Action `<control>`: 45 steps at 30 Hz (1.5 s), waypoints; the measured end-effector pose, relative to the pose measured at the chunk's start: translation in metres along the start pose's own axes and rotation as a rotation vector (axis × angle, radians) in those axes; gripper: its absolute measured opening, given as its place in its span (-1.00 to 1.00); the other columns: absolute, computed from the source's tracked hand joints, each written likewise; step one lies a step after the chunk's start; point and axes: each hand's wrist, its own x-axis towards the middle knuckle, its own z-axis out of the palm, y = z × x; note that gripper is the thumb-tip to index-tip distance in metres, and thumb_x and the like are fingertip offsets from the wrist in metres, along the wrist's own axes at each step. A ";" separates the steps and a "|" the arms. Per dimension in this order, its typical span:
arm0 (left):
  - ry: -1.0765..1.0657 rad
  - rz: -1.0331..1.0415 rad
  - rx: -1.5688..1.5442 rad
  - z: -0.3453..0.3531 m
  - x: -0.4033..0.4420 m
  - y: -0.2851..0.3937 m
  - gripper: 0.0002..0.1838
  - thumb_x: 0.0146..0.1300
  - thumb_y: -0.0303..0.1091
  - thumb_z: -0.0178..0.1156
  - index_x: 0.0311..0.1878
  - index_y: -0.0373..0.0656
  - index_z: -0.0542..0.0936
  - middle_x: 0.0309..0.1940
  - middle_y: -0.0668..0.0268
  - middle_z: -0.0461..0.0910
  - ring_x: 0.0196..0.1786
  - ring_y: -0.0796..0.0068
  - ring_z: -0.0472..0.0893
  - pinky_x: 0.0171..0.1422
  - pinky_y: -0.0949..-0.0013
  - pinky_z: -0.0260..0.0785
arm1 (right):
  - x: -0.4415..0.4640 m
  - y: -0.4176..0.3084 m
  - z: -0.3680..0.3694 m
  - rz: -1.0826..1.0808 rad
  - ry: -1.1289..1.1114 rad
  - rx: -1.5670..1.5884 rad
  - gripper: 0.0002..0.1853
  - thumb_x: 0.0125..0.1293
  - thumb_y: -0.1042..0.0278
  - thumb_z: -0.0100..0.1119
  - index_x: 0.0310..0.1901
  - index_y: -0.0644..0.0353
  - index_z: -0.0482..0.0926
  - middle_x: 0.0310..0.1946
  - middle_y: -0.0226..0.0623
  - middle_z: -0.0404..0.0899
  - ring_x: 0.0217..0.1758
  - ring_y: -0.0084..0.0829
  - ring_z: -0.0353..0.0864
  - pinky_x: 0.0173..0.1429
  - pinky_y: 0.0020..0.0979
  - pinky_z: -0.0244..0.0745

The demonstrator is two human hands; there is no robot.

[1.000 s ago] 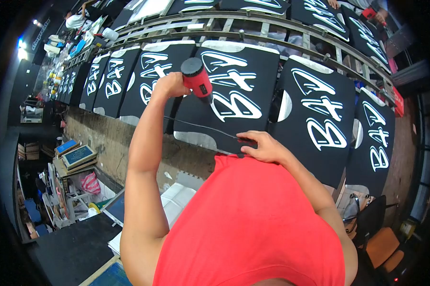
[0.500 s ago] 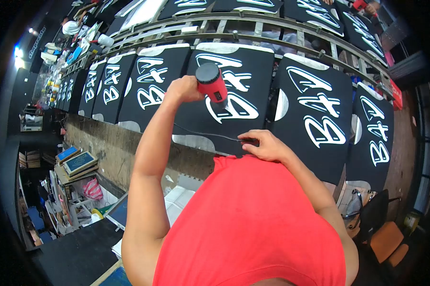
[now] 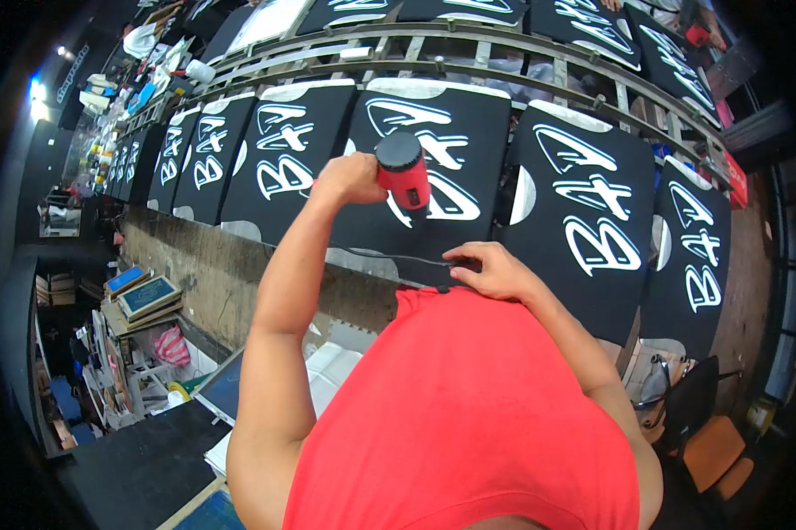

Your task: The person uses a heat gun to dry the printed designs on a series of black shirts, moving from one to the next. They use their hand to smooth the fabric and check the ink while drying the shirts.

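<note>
black panel (image 3: 451, 152), white lettering. heat gun (image 3: 404, 181), red, black-capped: above black panel, left grip (image 3: 352, 179) wrapped round its handle. cord (image 3: 389, 256), dark: over black panel's near end, right grip (image 3: 493, 269) pinching it. second lettered panel (image 3: 548, 216): just right of black panel.

From above and behind the left hand (image 3: 350, 179) and right hand (image 3: 495, 270), the lone head camera faces forward and down, near them, its view wide.

Framed panels (image 3: 149, 300) left of the grip, pink-striped bag (image 3: 173, 347) left and nearer, white tub (image 3: 200, 71) left and beyond, red box (image 3: 736, 179) far right of the grip, black chair (image 3: 691, 402) right and nearer
</note>
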 end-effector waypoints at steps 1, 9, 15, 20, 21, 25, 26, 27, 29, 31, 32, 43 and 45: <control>-0.005 -0.022 0.008 -0.003 -0.004 -0.005 -0.47 0.04 0.07 0.41 -0.05 -0.14 0.76 -0.07 0.03 0.77 0.04 0.00 0.75 0.14 0.05 0.62 | 0.000 0.000 0.000 0.000 -0.002 0.005 -0.58 0.35 0.32 0.32 0.19 0.30 0.66 0.07 0.01 0.72 0.13 -0.19 0.75 0.26 -0.25 0.62; -0.019 -0.134 0.013 0.001 -0.019 -0.027 -0.53 0.04 0.04 0.45 -0.06 -0.06 0.76 -0.11 0.04 0.77 0.01 -0.05 0.73 0.09 0.01 0.61 | 0.002 0.000 0.001 -0.065 0.001 -0.017 -0.61 0.35 0.30 0.32 0.16 0.28 0.68 0.02 -0.03 0.73 0.06 -0.19 0.76 0.20 -0.27 0.63; 0.056 0.080 -0.040 0.007 -0.009 0.000 -0.50 0.06 0.06 0.41 -0.07 -0.13 0.76 -0.11 0.03 0.77 0.00 -0.03 0.74 0.10 0.01 0.62 | 0.002 0.005 0.003 -0.087 -0.017 -0.027 -0.72 0.36 0.34 0.31 0.05 0.19 0.75 -0.20 -0.17 0.73 -0.22 -0.30 0.69 -0.08 -0.31 0.57; 0.113 0.083 -0.049 0.007 0.014 0.026 -0.55 0.04 0.02 0.40 -0.11 -0.11 0.76 -0.12 0.06 0.78 -0.01 0.00 0.75 0.08 0.03 0.62 | -0.003 0.001 -0.002 -0.046 -0.013 -0.025 -0.76 0.36 0.33 0.31 -0.02 0.22 0.77 -0.17 -0.11 0.75 -0.14 -0.23 0.74 -0.02 -0.27 0.61; 0.113 0.087 -0.049 0.003 0.014 0.033 -0.55 0.04 0.02 0.40 -0.11 -0.11 0.76 -0.12 0.06 0.78 -0.01 0.00 0.75 0.08 0.03 0.62 | -0.004 0.001 -0.002 -0.044 -0.010 -0.026 -0.76 0.36 0.33 0.31 -0.02 0.22 0.77 -0.17 -0.11 0.75 -0.14 -0.23 0.74 -0.02 -0.27 0.61; 0.106 0.112 -0.057 -0.001 0.023 0.045 -0.56 0.03 0.01 0.40 -0.12 -0.11 0.76 -0.13 0.08 0.78 -0.01 0.01 0.75 0.08 0.03 0.62 | -0.005 0.003 -0.004 -0.062 0.011 -0.023 -0.76 0.35 0.35 0.32 -0.02 0.23 0.77 -0.20 -0.11 0.74 -0.18 -0.24 0.74 -0.04 -0.27 0.61; 0.114 0.145 -0.062 -0.002 0.025 0.047 -0.56 0.02 0.00 0.41 -0.11 -0.10 0.77 -0.14 0.08 0.78 -0.02 0.01 0.75 0.07 0.03 0.62 | -0.005 0.003 -0.004 -0.057 0.008 -0.015 -0.76 0.35 0.35 0.32 -0.02 0.24 0.77 -0.22 -0.11 0.74 -0.19 -0.24 0.74 -0.04 -0.27 0.61; 0.114 0.148 -0.061 -0.002 0.026 0.049 -0.56 0.02 0.00 0.41 -0.11 -0.10 0.77 -0.14 0.08 0.78 -0.02 0.01 0.75 0.07 0.03 0.62 | -0.004 0.004 -0.004 -0.057 0.011 -0.014 -0.76 0.35 0.35 0.32 -0.02 0.24 0.77 -0.22 -0.11 0.74 -0.19 -0.24 0.74 -0.04 -0.27 0.61; 0.116 0.203 -0.078 -0.002 0.029 0.058 -0.55 0.01 -0.01 0.41 -0.09 -0.09 0.77 -0.15 0.07 0.78 -0.02 0.02 0.75 0.06 0.05 0.62 | -0.005 0.007 -0.004 -0.099 0.026 -0.012 -0.77 0.34 0.36 0.31 -0.03 0.24 0.77 -0.24 -0.11 0.73 -0.21 -0.23 0.74 -0.05 -0.26 0.61; 0.065 0.203 -0.088 -0.005 0.032 0.067 -0.55 -0.01 -0.01 0.45 -0.08 -0.06 0.76 -0.14 0.08 0.78 -0.02 0.00 0.75 0.08 0.05 0.61 | -0.005 0.006 -0.005 -0.082 0.024 -0.014 -0.77 0.34 0.36 0.31 -0.03 0.24 0.77 -0.24 -0.11 0.73 -0.21 -0.23 0.74 -0.05 -0.26 0.61; 0.016 0.200 -0.102 -0.005 0.035 0.071 -0.54 -0.04 -0.01 0.50 -0.08 -0.03 0.76 -0.14 0.08 0.78 -0.02 -0.01 0.74 0.09 0.04 0.60 | -0.005 0.006 -0.005 -0.067 0.018 -0.018 -0.77 0.34 0.36 0.31 -0.04 0.24 0.77 -0.25 -0.11 0.73 -0.20 -0.22 0.74 -0.04 -0.26 0.61; 0.106 0.152 -0.011 -0.024 0.060 0.091 -0.61 0.02 -0.10 0.39 -0.16 -0.17 0.78 -0.18 0.01 0.78 -0.05 0.04 0.78 0.06 0.06 0.63 | -0.004 0.013 -0.009 -0.121 0.040 -0.029 -0.77 0.36 0.34 0.31 -0.01 0.20 0.78 -0.27 -0.17 0.71 -0.25 -0.28 0.69 -0.10 -0.31 0.57; 0.125 0.172 0.017 -0.029 0.059 0.084 -0.62 0.04 -0.12 0.40 -0.13 -0.15 0.78 -0.16 0.04 0.79 -0.04 0.04 0.78 0.08 0.07 0.63 | -0.003 0.013 -0.009 -0.116 0.038 -0.035 -0.76 0.36 0.34 0.31 -0.01 0.20 0.78 -0.26 -0.17 0.72 -0.24 -0.29 0.69 -0.10 -0.31 0.57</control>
